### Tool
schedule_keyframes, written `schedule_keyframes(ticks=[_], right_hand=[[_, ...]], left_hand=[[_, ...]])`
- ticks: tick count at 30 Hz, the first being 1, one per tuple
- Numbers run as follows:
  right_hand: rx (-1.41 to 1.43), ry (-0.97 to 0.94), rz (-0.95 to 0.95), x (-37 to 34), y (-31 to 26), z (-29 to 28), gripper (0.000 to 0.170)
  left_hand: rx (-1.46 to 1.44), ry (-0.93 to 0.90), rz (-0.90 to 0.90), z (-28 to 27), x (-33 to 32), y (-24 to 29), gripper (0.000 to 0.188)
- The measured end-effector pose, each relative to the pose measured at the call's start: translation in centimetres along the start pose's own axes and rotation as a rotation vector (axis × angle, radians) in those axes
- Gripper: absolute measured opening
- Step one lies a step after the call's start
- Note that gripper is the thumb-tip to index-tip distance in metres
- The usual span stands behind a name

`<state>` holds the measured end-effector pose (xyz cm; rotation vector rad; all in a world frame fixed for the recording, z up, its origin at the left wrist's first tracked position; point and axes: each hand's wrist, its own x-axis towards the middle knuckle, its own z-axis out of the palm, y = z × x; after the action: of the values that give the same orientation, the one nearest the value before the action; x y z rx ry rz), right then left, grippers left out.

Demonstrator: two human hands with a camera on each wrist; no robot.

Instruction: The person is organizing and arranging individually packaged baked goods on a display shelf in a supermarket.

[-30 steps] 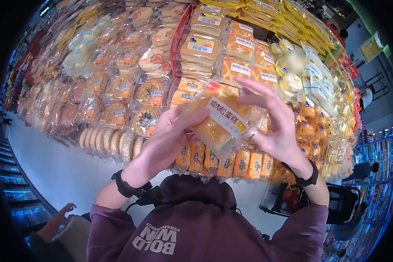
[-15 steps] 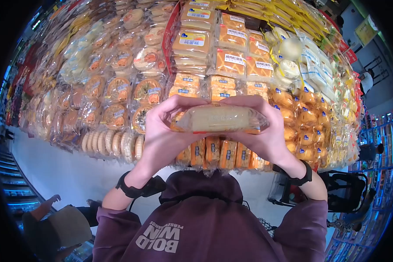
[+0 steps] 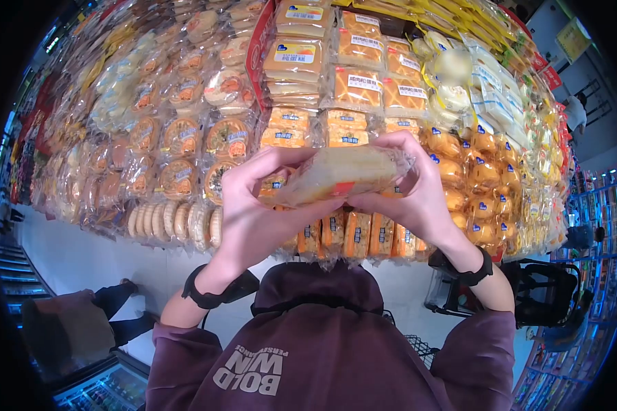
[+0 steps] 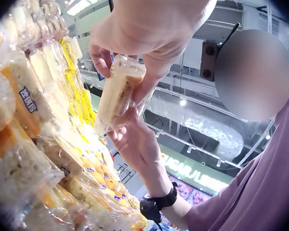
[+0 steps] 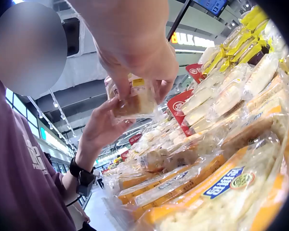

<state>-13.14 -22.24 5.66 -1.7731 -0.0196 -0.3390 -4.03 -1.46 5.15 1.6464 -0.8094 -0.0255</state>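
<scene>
Two ends held: the left hand [image 3: 247, 212] and right hand [image 3: 424, 205] grasp the wrapped cake [image 3: 346, 171], fingers bent over its far side.
Thumbs: pressed along the cake's near side, tips close together.
Change: the wrapped cake, level in the earlier frame, now slants, left end closer to the body, red patch [image 3: 343, 188] clearer.
Cake's place: between the palms, raised over the near part of the display [image 3: 259, 56].
Display's near edge: orange-wrapped packets [image 3: 357, 234], right of pale round biscuits [image 3: 159, 220].
Farther in: labelled square cakes [image 3: 358, 88].
</scene>
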Motion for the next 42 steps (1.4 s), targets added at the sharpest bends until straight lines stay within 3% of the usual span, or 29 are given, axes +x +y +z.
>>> schedule_keyframes(ticks=[3, 6, 9, 12, 13, 16, 18, 21, 22, 23, 25, 27, 31, 34, 37, 40, 42], right_hand=[[0.020, -0.071, 0.064, 0.1, 1.3, -0.6, 0.059], [-0.025, -0.131, 0.119, -0.1, 2.3, -1.0, 0.060], [-0.045, -0.075, 0.080, -0.3, 1.9, -0.7, 0.059], [0.188, -0.001, 0.080, -0.2, 0.7, -0.1, 0.061], [0.131, -0.005, 0.106, -0.1, 0.2, -0.2, 0.062], [0.012, -0.013, 0.081, 0.2, -0.6, -0.7, 0.065], [-0.002, -0.022, -0.074, 0.4, -0.1, -0.5, 0.065], [0.045, 0.111, -0.106, 0.4, -0.7, 0.3, 0.069], [-0.205, 0.099, -0.287, 0.7, -1.0, 0.0, 0.071], [-0.455, 0.086, -0.469, 1.3, -1.5, -0.6, 0.073], [-0.761, -0.091, -0.612, 1.4, -2.5, -1.7, 0.080], [-0.847, -0.208, -0.601, 1.6, -3.0, -1.6, 0.076], [-0.939, -0.206, -0.711, 2.2, -1.5, -1.9, 0.073], [-0.835, -0.175, -0.739, 2.5, -0.4, -2.3, 0.072], [-0.731, -0.138, -0.724, 2.3, 0.1, -2.3, 0.070], [-0.527, -0.064, -0.617, 2.0, 0.9, -2.0, 0.062], [-0.507, -0.047, -0.472, 1.5, 1.1, -2.1, 0.059]], left_hand=[[0.219, -0.001, 0.355, -0.2, 0.5, 0.6, 0.049], [0.260, -0.005, 0.440, 0.1, 0.6, 1.6, 0.050], [0.262, -0.021, 0.399, -0.1, 0.4, 1.3, 0.050], [-0.094, -0.012, -0.048, 0.1, 0.5, 0.3, 0.053], [-0.249, -0.075, -0.175, -0.2, 1.0, 0.2, 0.055], [-0.359, -0.093, -0.237, -0.4, 1.3, -0.1, 0.057], [-0.389, -0.125, -0.264, -0.6, 1.4, 0.0, 0.055], [-0.569, -0.156, -0.412, -0.7, 1.7, 0.4, 0.051], [-0.652, -0.163, -0.479, -0.7, 1.8, 0.4, 0.050], [-0.671, -0.167, -0.496, -0.8, 1.9, 0.3, 0.049], [-0.709, -0.174, -0.527, -0.8, 2.0, -0.1, 0.047], [-0.742, -0.184, -0.537, -0.9, 2.1, -0.4, 0.048], [-0.789, -0.209, -0.560, -0.6, 2.0, -0.2, 0.050], [-0.705, -0.209, -0.560, -0.4, 1.4, -0.5, 0.057], [-0.665, 0.017, -0.621, -0.1, 0.6, -0.8, 0.068], [-0.772, -0.196, -0.543, -1.0, 1.0, -0.7, 0.072], [-0.547, -0.093, -0.382, -0.9, 0.7, -1.8, 0.065]])
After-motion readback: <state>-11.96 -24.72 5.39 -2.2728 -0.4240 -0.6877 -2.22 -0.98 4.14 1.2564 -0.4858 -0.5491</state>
